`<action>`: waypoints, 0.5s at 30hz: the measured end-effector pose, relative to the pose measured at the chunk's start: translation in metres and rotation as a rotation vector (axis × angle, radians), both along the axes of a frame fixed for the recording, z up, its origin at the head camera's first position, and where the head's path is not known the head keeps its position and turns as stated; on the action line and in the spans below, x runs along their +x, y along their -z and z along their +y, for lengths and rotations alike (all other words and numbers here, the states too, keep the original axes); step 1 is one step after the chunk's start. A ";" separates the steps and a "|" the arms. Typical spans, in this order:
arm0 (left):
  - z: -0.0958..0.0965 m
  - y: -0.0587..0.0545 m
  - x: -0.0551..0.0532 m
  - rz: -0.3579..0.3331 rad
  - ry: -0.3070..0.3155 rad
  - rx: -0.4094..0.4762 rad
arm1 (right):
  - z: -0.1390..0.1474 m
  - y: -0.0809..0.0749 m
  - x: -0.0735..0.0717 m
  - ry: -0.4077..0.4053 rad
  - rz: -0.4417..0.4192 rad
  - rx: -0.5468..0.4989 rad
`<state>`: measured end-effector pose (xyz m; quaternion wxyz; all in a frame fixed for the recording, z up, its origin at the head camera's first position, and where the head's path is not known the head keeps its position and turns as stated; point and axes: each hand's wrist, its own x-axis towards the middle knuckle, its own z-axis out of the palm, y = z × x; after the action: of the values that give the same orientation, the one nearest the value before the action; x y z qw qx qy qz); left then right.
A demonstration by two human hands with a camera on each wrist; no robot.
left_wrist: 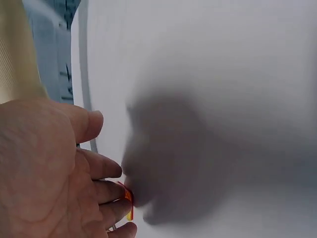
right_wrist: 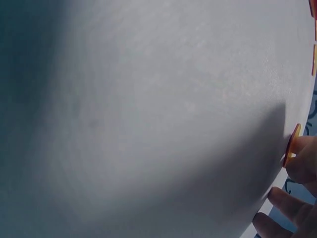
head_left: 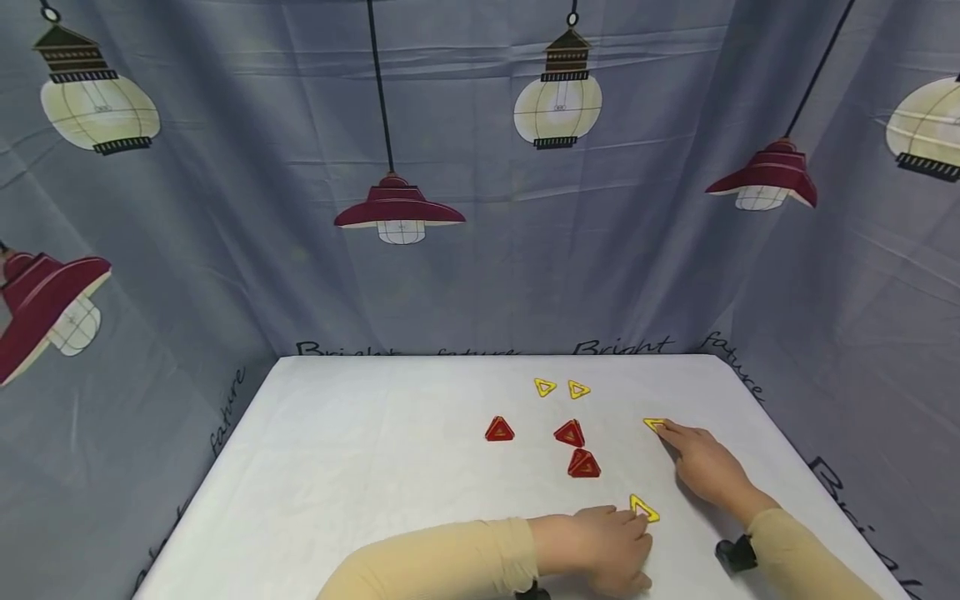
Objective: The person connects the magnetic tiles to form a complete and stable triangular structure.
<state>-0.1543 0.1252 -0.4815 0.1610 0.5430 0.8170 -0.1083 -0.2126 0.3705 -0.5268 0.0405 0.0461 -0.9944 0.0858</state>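
Note:
On the white table my left hand (head_left: 606,550) reaches in from the near edge, with fingertips at a yellow triangular frame (head_left: 643,508). In the left wrist view, that frame (left_wrist: 129,204) stands against the tips of the loosely extended fingers (left_wrist: 111,191), while the thumb is held apart. Farther back and to the right, my right hand (head_left: 708,467) pinches the edge of another yellow triangular frame (head_left: 652,423). The right wrist view shows this frame (right_wrist: 292,144) edge-on at two digits, the other fingers spread below it.
Three red triangular pieces lie left of the hands: one alone (head_left: 499,429), one at centre (head_left: 571,433), and one (head_left: 583,463) close below it. Two more yellow triangular frames, one (head_left: 544,387) beside the other (head_left: 578,389), lie near the table's far edge. Grey curtains (head_left: 480,283) surround the table (head_left: 360,442).

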 end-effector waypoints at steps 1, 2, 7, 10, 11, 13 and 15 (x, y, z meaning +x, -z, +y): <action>-0.010 0.000 0.002 -0.011 0.025 0.007 | 0.000 0.000 0.000 0.005 -0.005 0.005; -0.021 0.001 0.004 -0.015 0.045 0.013 | -0.001 0.000 0.000 0.011 -0.011 0.008; -0.078 0.001 0.007 -0.041 0.048 0.037 | -0.005 -0.002 0.003 0.028 -0.037 0.020; -0.114 0.001 0.006 -0.060 -0.008 0.081 | -0.007 -0.005 0.005 0.021 -0.050 0.032; -0.126 0.001 0.005 -0.064 -0.028 0.099 | -0.008 -0.006 0.007 0.018 -0.057 0.036; -0.148 0.002 0.004 -0.071 -0.072 0.130 | -0.010 -0.008 0.012 0.005 -0.061 0.048; -0.167 0.003 0.003 -0.066 -0.112 0.151 | -0.013 -0.011 0.017 -0.006 -0.066 0.054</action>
<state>-0.1516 -0.0414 -0.4841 0.1522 0.5102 0.8463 -0.0193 -0.1953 0.3576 -0.5162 0.0061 0.0472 -0.9970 0.0606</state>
